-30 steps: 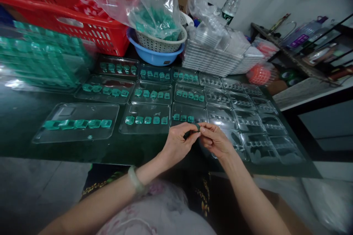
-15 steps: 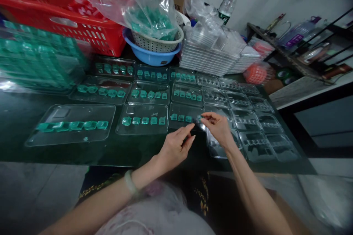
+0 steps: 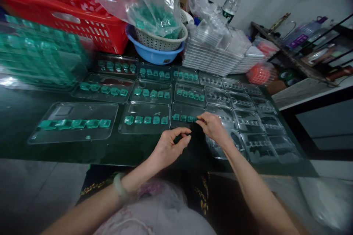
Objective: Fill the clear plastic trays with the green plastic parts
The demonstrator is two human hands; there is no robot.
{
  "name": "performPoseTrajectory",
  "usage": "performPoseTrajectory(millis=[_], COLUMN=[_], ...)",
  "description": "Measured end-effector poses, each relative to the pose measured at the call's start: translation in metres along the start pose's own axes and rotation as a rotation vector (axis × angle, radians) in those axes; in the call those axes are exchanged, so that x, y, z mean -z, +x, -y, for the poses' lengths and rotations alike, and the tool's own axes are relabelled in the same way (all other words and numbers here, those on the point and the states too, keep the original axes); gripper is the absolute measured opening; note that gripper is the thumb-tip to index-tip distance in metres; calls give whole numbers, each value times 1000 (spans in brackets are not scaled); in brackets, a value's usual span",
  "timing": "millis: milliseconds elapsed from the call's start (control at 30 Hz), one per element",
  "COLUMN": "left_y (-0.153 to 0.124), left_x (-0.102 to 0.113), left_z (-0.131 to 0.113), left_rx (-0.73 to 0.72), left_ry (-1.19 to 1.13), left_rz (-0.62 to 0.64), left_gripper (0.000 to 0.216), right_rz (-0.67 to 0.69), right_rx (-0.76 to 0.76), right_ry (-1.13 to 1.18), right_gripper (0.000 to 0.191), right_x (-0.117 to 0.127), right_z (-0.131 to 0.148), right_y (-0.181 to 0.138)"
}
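Observation:
Clear plastic blister trays lie in rows on a dark table. Those on the left hold small green pieces (image 3: 145, 120); those on the right (image 3: 249, 123) have bare slots. My right hand (image 3: 211, 126) pinches a green piece and presses it into the front tray (image 3: 185, 111), next to three pieces seated there. My left hand (image 3: 171, 145) hovers just in front of that tray, fingers curled round several dark green pieces. A pale bangle is on my left wrist.
A red basket (image 3: 68, 18) stands at the back left beside a stack of filled trays (image 3: 35, 55). A bag of green pieces (image 3: 154, 11) sits in a white colander inside a blue bowl (image 3: 154, 54). Unfilled trays are stacked (image 3: 217, 51) behind; a water bottle (image 3: 231, 3) and a shelf stand right.
My hands have parted. The right one moved forward from my left hand to the front tray with a green piece; the left one drew back slightly and curled.

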State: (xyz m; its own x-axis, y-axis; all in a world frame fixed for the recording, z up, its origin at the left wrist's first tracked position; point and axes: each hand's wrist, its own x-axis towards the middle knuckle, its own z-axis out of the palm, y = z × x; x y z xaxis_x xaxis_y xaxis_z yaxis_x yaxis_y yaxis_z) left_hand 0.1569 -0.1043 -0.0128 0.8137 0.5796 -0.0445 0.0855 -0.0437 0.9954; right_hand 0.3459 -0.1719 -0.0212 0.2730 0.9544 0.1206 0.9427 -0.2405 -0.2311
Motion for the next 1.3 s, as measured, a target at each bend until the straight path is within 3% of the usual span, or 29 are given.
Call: performPoseTrajectory(millis=[167, 267, 333, 467, 533, 633, 800, 1100, 1300], left_y=[3, 4, 5, 10, 13, 19, 26, 28, 29], left_x=[-5, -5, -3, 2, 2, -3, -18, -28, -31], left_z=[5, 7, 7, 5, 3, -1, -8, -9, -1], left_rx=[179, 330, 447, 570, 595, 642, 705, 732, 630], left_ry=[-203, -461, -697, -1041, -1125, -1179, -1177, -1074, -1096], left_rz=[52, 108, 146, 163, 149, 9, -83, -98, -123], left_gripper=[25, 26, 29, 33, 33, 25, 22, 25, 20], right_rz=[105, 106, 81, -42, -140, -122, 1, 44, -41], right_rx=[-51, -113, -125, -112, -86, 2, 110, 112, 10], right_ry=[-78, -104, -51, 166, 263, 403, 365, 163, 412], right_gripper=[12, 12, 17, 48, 40, 23, 28, 23, 17], right_x=[3, 3, 3, 14, 23, 35, 41, 36, 27], right_z=[6, 11, 12, 19, 30, 56, 83, 84, 75], right_y=[9, 10, 8, -4, -14, -32, -52, -56, -53])
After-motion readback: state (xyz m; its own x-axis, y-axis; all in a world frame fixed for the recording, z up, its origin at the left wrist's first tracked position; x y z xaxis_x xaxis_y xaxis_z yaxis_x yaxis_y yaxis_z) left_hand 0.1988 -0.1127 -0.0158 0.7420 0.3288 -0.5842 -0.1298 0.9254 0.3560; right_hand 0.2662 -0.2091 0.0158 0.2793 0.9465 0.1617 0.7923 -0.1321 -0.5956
